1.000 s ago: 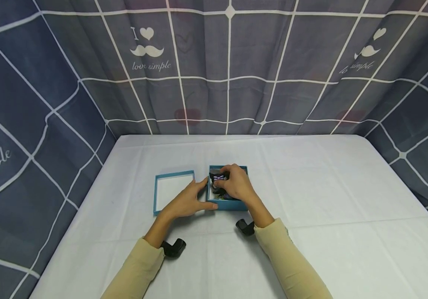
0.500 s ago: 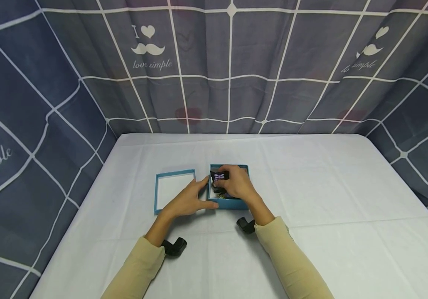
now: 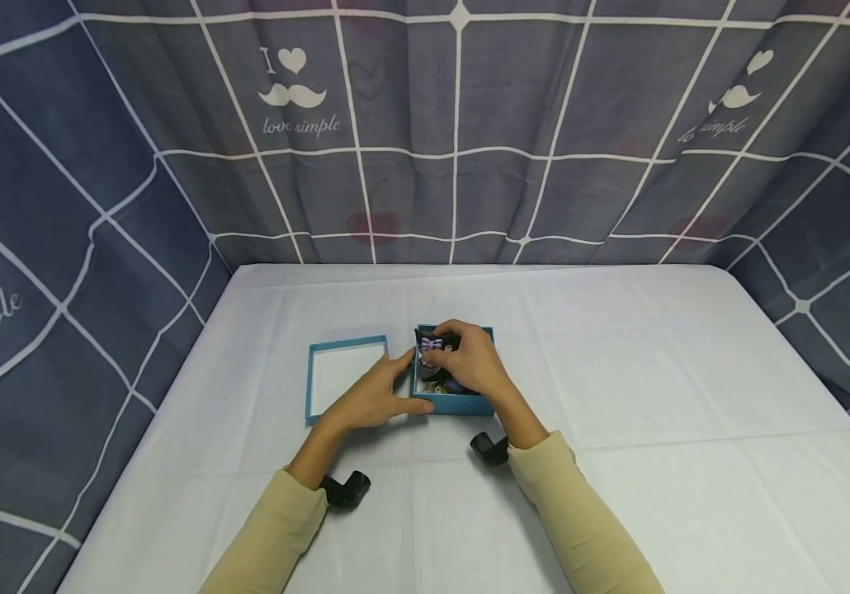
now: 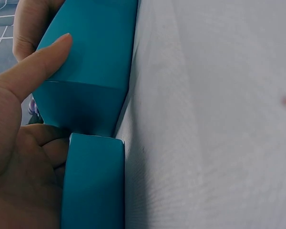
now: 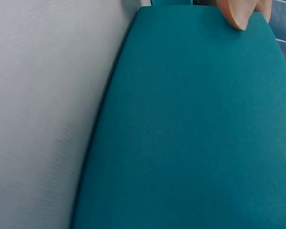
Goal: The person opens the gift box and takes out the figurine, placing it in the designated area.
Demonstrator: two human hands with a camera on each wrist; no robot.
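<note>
A blue open box (image 3: 464, 404) stands on the white-covered table. My left hand (image 3: 371, 399) steadies its front left corner, the straight thumb pressing the front wall and the fingers along the left side. Over the box, my right hand (image 3: 474, 361) pinches a small black item with a purple bow pattern (image 3: 431, 344) between thumb and fingers; its exact kind is unclear. Small colourful bits (image 3: 438, 388) show beneath it, partly hidden by the hand. In the right wrist view, the box front (image 5: 181, 114) fills most of the picture.
The shallow blue lid (image 3: 309, 384), white inside, lies to the left of the box, partly behind my left hand. Dark grey curtains (image 3: 410, 124) with white lines surround the table (image 3: 655, 371). Black wrist cameras (image 3: 347, 491) sit below both hands.
My right hand has moved slightly up with the black item, whose bow now sits higher and farther left. More of the bits beneath shows. My left hand and the lid stay put.
</note>
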